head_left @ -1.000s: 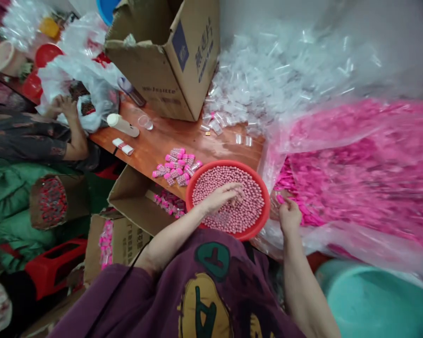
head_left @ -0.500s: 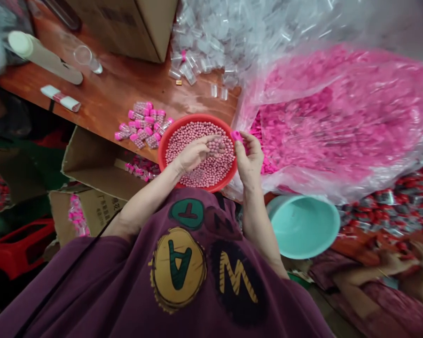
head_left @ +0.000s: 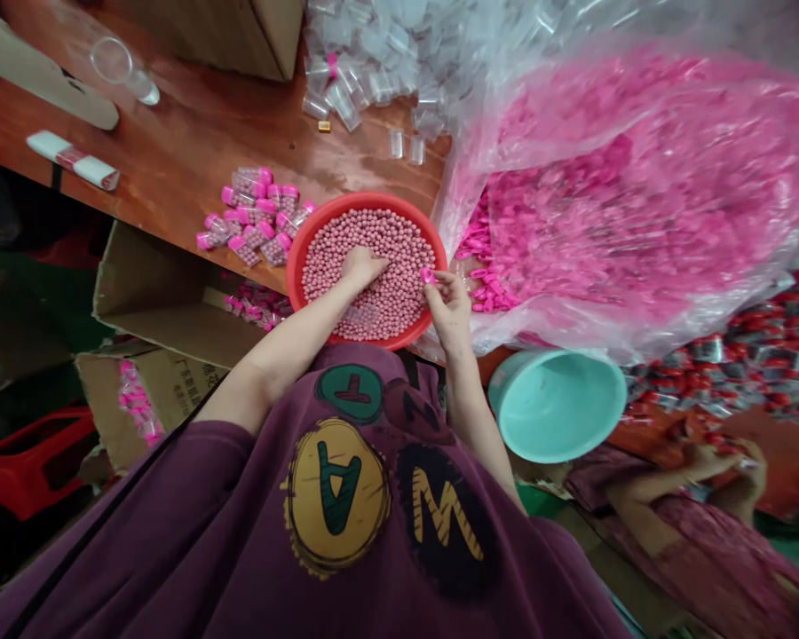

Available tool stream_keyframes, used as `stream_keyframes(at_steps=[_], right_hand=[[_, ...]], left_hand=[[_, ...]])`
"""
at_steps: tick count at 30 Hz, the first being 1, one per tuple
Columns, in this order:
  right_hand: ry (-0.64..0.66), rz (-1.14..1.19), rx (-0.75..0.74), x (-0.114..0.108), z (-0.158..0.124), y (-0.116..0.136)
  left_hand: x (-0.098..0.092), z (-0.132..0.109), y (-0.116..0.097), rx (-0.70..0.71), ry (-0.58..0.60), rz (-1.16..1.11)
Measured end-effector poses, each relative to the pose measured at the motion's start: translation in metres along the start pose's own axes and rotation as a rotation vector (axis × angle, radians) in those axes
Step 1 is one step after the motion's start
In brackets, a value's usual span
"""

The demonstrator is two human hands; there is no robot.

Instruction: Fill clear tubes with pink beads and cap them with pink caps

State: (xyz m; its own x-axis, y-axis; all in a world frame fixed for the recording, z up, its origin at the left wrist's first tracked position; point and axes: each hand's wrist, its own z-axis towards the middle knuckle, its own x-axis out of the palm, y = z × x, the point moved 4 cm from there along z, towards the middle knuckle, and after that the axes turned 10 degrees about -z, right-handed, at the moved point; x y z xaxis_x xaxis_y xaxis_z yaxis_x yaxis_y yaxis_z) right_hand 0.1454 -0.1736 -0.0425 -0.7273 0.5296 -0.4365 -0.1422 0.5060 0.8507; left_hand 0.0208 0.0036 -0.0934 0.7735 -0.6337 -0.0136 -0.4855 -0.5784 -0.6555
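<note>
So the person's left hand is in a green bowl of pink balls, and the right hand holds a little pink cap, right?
Not quite: in the head view, the bowl is red, not green. The left hand is in it among the pink balls, and the right hand holds the little pink cap.

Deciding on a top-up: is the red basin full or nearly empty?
Nearly full: pink beads cover the whole floor of the red basin, rising close to its rim, around the left hand resting in them.
</note>
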Motion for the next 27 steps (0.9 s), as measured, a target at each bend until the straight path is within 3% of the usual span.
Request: stream_keyframes(at_steps=[2, 4, 7, 12, 16, 22, 27], right_hand=[[0.022, 0.018, 0.017, 0.006, -0.005, -0.004], [0.046, 0.030, 0.031, 0.010, -0.008, -0.007], [0.069, 0.054, 0.051, 0.013, -0.009, -0.007], [0.071, 0.071, 0.062, 0.009, -0.002, 0.008], [0.049, 0.048, -0.023, 0.007, 0.009, 0.026], [-0.014, -0.080, -0.196, 0.008, 0.020, 0.056], [-0.026, -0.236, -0.342, 0.012, 0.018, 0.074]], left_hand=[[0.006, 0.007, -0.004, -0.013, -0.104, 0.032], [0.009, 0.006, -0.007, -0.048, -0.130, 0.004], [0.005, -0.006, -0.008, -0.084, -0.006, -0.122], [-0.015, -0.039, -0.001, -0.143, 0.270, -0.574], [-0.019, -0.057, 0.001, -0.080, 0.406, -0.675], [-0.007, -0.069, -0.009, -0.038, 0.505, -0.627], [-0.003, -0.073, -0.016, -0.028, 0.491, -0.713]])
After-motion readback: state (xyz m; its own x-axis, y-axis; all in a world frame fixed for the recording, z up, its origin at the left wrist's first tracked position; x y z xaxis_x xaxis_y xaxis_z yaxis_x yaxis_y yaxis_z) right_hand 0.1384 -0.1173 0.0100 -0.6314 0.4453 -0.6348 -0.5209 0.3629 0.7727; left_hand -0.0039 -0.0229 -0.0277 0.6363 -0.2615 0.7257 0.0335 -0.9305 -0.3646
